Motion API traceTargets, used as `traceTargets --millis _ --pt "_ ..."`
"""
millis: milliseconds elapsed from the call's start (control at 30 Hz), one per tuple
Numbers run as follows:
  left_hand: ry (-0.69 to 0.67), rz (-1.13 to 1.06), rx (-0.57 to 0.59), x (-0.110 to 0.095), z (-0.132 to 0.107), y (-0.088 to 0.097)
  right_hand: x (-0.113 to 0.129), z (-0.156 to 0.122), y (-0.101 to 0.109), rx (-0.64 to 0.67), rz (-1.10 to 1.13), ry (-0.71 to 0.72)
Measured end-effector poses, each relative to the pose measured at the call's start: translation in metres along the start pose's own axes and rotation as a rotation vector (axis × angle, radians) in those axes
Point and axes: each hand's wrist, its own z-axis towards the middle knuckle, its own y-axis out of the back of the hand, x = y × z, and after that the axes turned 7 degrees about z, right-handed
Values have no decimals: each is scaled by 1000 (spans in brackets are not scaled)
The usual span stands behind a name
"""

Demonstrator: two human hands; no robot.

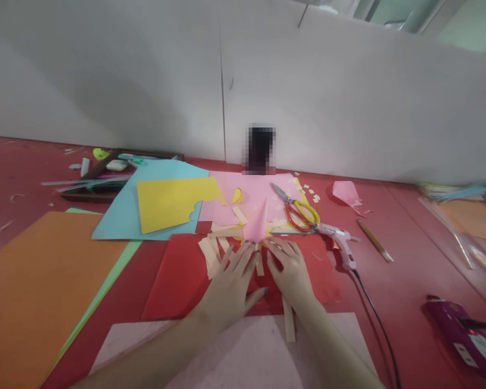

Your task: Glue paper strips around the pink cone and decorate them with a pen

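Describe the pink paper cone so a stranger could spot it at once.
On the red tabletop lies a red paper sheet, partly under the left hand and right hand. Just past them, the pink paper cone tapers to a point, unlike the flat pink paper behind it.

2 hands (235,275) (294,270), 1 ppr cone (257,226), 1 pr scissors (290,200).

Cone (256,226): pink, smooth, stood tip up with a slight lean to the right; base sat over a yellow piece (237,235), edges visible on both sides. Strips (211,259): pale, flat, several fanned out left of the cone, partly over a red sheet (174,281).
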Motion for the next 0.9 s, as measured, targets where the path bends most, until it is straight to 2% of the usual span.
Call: traceTargets --millis 100,200,333,500,900 --pt "12 21 -38 1 -1 0 6 0 4 -28 8 -5" --pt "1 30 -24 1 -2 1 16 -1 7 -51 11 7" --pt "35 34 6 -1 -3 1 24 -1 6 -6 5 30" --pt "19 52 20 -1 -3 1 23 0 1 47 -11 45" --pt "29 37 41 0 -2 1 22 0 0 56 -54 78"
